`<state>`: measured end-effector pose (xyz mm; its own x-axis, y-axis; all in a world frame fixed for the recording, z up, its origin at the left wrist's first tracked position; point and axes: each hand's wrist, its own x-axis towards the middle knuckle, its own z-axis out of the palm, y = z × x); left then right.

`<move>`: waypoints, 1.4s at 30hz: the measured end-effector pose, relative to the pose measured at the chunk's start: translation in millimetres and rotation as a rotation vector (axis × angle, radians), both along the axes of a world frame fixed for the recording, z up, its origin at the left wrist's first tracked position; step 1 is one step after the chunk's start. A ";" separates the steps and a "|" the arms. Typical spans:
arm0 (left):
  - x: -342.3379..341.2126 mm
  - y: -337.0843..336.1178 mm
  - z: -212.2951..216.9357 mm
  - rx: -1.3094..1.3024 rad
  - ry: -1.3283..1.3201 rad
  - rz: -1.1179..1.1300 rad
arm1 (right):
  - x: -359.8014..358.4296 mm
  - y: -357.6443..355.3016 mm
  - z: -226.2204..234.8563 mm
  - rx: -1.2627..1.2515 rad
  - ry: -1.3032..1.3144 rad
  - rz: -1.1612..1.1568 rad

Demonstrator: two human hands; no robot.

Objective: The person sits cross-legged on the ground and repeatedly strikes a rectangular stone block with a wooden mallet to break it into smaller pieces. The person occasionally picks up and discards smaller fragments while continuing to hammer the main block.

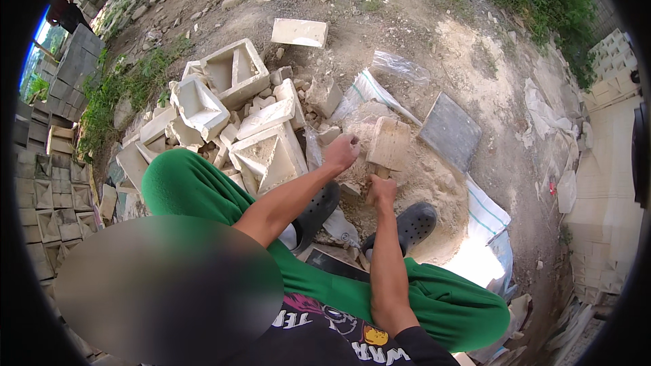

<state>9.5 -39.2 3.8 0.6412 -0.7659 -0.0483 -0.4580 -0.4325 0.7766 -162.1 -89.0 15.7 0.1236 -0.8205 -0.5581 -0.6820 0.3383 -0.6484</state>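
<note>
My right hand [382,190] is wrapped round the short handle of a wooden mallet [389,142], whose thick blocky head points away from me over a heap of pale crumbled powder [434,193]. To the left of the mallet head, my left hand [341,153] is closed, its fingers curled inward. Whatever lies inside those fingers, if anything, is hidden. Beneath the powder spreads a white woven sack [369,91] with thin coloured stripes. A clear plastic bag [312,148] sits beside my left wrist.
Broken pale moulded blocks [268,159] are piled to the left, with a hollow block [234,71] behind them. A grey square slab [450,131] rests right of the powder. Farther off lies a pale brick [300,32]. A person [66,13] stands at the far left.
</note>
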 end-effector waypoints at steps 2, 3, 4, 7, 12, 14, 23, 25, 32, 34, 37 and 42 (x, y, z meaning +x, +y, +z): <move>1.6 -18.1 15.8 -0.006 -0.027 -0.018 | -5.2 -3.7 3.3 0.030 -0.111 -0.078; 4.8 -21.3 19.8 0.000 -0.042 -0.021 | -1.0 -2.0 21.6 0.051 -0.158 -0.087; 9.6 -22.2 15.4 -0.004 -0.109 -0.005 | 0.4 -1.7 38.3 0.067 -0.199 -0.106; 17.5 -15.9 0.7 0.070 0.001 0.033 | -3.4 -17.2 60.0 -0.022 -0.087 -0.039; 8.7 25.9 -25.6 0.263 0.154 -0.067 | 12.8 -31.5 101.3 -0.272 -0.283 -0.002; 2.0 46.0 -45.6 0.341 0.128 -0.194 | 25.2 -33.6 101.6 -0.364 -0.361 0.017; -17.8 42.2 -27.3 0.270 0.042 -0.324 | 25.2 -22.9 -2.5 -0.188 0.097 0.232; -7.0 47.9 -54.7 0.347 -0.005 -0.272 | 25.4 -13.8 -4.9 -0.181 0.326 0.331; -14.1 42.6 -54.1 0.292 -0.023 -0.301 | 25.5 -6.9 11.4 -0.213 0.173 0.237; -12.2 43.4 -55.1 0.299 -0.004 -0.346 | 29.0 -1.5 11.4 -0.296 -0.006 0.175; -16.3 42.4 -57.7 0.291 -0.042 -0.366 | 25.2 1.2 0.2 -0.310 -0.056 0.154; -16.2 41.7 -59.4 0.346 -0.060 -0.421 | 10.4 5.1 -18.9 -0.115 0.223 0.181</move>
<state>-6.7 2.5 -55.6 0.2916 -0.9028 -0.3160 -0.6858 -0.4277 0.5889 -151.7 -83.9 -3.2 0.1580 -0.8557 -0.4927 -0.8544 0.1316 -0.5027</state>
